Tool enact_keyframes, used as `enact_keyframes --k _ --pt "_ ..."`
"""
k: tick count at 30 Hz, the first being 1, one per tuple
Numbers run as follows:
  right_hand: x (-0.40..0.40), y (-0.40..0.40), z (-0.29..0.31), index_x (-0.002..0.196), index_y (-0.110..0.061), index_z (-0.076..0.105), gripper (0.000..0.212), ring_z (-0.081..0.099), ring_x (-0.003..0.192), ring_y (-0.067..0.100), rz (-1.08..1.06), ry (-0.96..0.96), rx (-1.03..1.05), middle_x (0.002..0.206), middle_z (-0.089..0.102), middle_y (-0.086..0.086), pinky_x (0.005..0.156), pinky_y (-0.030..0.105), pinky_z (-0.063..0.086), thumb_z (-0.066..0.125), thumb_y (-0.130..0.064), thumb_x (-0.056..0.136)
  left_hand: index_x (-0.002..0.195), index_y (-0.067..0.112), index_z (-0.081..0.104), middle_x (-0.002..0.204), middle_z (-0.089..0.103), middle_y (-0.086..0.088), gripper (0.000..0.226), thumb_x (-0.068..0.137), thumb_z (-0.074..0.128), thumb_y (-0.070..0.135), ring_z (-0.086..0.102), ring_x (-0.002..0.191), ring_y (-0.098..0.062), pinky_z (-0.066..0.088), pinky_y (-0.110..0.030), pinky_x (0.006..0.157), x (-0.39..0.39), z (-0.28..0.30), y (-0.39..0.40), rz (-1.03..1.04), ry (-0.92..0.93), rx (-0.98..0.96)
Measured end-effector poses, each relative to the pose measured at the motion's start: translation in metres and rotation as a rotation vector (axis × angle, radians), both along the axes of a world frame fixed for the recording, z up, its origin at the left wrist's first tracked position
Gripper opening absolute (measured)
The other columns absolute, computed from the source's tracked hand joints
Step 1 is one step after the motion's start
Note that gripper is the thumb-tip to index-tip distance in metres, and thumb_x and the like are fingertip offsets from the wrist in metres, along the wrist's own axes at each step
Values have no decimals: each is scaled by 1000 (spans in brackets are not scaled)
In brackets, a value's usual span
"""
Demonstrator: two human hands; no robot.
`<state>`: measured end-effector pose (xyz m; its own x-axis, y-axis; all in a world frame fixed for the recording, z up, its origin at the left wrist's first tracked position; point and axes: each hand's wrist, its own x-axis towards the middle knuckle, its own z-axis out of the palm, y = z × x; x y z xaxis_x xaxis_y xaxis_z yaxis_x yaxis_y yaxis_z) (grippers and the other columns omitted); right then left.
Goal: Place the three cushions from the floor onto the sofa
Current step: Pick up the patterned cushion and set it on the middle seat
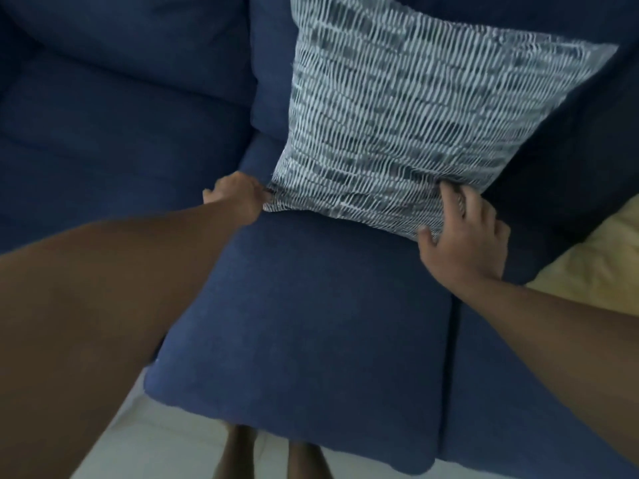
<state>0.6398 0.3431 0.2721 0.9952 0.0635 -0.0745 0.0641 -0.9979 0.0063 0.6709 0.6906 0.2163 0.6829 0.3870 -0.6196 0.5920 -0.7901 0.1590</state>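
Observation:
A square cushion [408, 108] with a blue and white dashed pattern leans upright against the backrest of the dark blue sofa [304, 323], its lower edge on the seat. My left hand [238, 198] pinches the cushion's lower left corner. At the lower right corner, my right hand [466, 233] has its fingers curled over the cushion's edge. No other cushion shows in this view.
The sofa's armrest rises at the right, with a pale yellow cloth [594, 267] beyond it. A second seat section [114, 126] stretches to the left. White floor tiles [166, 440] and my bare feet [273, 454] show below the seat's front edge.

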Motion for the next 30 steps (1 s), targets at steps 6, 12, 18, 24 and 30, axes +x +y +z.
enact_keyframes --k 6,12,18,24,30 --pt "-14 -6 5 157 -11 47 69 42 144 40 137 -139 45 162 41 15 112 60 37 68 -30 94 142 15 55 148 55 -8 42 101 54 21 48 136 -35 36 -53 109 -31 7 -20 97 -424 -11" --pt "14 4 35 171 -18 19 86 11 164 40 376 -120 -30 179 8 15 128 66 14 62 -40 100 168 18 17 176 17 -11 71 107 49 36 13 162 -34 5 -58 129 -16 63 -68 -672 -993 108" --pt "41 -5 54 168 -38 -14 80 -11 165 33 31 59 -26 178 -21 4 127 69 4 36 -54 108 168 19 -14 177 -14 -10 76 111 22 54 -8 163 -37 -10 -61 125 60 103 -89 -884 -708 513" --pt "10 -21 60 169 -30 -12 79 -4 165 33 -220 195 29 179 -14 6 126 68 12 32 -53 108 169 14 -5 178 -6 -11 71 112 20 48 -5 164 -34 -3 -63 129 33 95 -37 -346 -558 296" --pt "-68 0 44 171 -22 -1 75 2 165 32 -210 491 -87 179 -7 9 128 59 19 27 -53 109 170 13 1 179 2 -5 74 110 24 51 5 165 -27 9 -56 131 -145 37 15 -218 -133 115"
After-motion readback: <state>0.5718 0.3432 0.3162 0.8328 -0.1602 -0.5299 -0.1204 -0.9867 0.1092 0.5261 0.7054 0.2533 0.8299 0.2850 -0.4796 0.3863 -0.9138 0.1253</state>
